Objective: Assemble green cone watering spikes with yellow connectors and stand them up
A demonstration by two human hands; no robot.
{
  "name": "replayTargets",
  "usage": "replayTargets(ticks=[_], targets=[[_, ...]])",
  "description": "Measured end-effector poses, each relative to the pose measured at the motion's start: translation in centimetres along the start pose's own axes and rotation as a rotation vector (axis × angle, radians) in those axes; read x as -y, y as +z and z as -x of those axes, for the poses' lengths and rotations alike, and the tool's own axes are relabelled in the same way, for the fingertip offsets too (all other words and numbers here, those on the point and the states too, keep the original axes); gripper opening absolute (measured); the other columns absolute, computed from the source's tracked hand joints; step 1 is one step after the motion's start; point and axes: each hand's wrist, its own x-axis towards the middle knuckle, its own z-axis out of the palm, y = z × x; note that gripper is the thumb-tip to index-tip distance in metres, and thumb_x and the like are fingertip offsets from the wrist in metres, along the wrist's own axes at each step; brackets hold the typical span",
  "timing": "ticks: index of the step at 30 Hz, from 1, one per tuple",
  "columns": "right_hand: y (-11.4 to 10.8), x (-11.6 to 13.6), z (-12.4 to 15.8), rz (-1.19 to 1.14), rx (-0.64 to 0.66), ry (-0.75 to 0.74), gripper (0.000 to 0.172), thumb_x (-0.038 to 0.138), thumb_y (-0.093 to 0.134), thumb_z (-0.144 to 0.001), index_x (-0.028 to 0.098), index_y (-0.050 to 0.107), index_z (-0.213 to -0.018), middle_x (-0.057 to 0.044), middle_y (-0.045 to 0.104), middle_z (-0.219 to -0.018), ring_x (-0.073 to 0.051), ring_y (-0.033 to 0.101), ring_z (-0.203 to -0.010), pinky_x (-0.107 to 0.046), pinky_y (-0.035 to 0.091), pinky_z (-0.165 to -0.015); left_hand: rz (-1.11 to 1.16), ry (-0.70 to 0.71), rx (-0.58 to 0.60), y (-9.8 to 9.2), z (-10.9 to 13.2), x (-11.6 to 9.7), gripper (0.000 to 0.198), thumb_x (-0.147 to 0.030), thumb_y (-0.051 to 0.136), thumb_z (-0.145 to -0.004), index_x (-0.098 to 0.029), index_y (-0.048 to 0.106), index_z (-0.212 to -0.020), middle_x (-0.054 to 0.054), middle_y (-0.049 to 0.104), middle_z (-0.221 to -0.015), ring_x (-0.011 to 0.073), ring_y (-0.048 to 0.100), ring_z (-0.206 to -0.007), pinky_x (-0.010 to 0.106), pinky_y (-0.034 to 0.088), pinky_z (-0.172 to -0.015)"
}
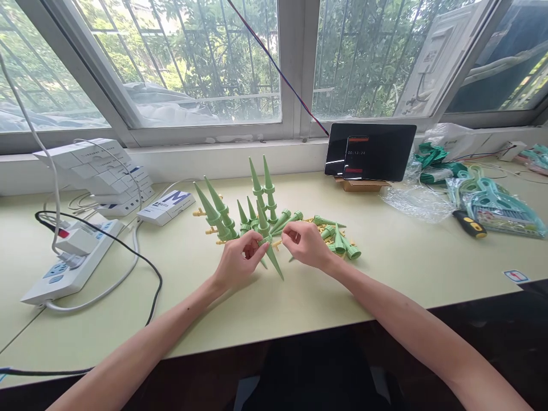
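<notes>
Here, low over the tabletop (411, 251), the left hand (238, 258) pinches a green spike (275, 265) between thumb and fingers, the gap closed down to its thickness, with the point slanting down to the right. The right hand (309, 244) is just beside it, fingers curled in and tips drawn close together near a small yellow fitting (277, 245); whether they grip it, I cannot tell. Behind the left hand, stacked green cones (219, 216) stand close together, tilted a little, yellow bits jutting from their left side, and a tall pair (269, 197) rises upright farther back. A loose pile of green cones and yellow pieces (338, 240) lies just beyond the right hand. Farther back, a dark tablet (381, 154) leans on a cardboard stand (362, 185); a white power strip (81, 265) lies well off to the left.
</notes>
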Motion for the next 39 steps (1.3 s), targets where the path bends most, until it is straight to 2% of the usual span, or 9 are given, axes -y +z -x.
replayTargets(ticks=[14, 39], targets=[[-0.22, 0.35, -0.12, -0.090, -0.018, 0.113, 0.017, 0.017, 0.054, -0.080, 0.017, 0.054, -0.063, 0.003, 0.052, -0.055, -0.008, 0.044, -0.050, -0.021, 0.035, -0.049, -0.008, -0.019, -0.002, -0.07, 0.03, 0.10, 0.012, -0.027, 0.063, -0.088, -0.019, 0.054, -0.085, -0.007, 0.050, -0.054, 0.0072, 0.040, -0.046, 0.019, 0.038, -0.047], [-0.29, 0.66, -0.15, -0.131, -0.034, 0.142, 0.022, 0.023, 0.053, -0.084, 0.017, 0.055, -0.062, 0.003, 0.050, -0.055, -0.009, 0.042, -0.050, -0.022, 0.034, -0.049, 0.025, 0.024, -0.009, -0.19, -0.02, -0.11, 0.012, -0.026, 0.063, -0.088, -0.019, 0.054, -0.086, -0.007, 0.050, -0.054, 0.0067, 0.042, -0.045, 0.018, 0.039, -0.046]])
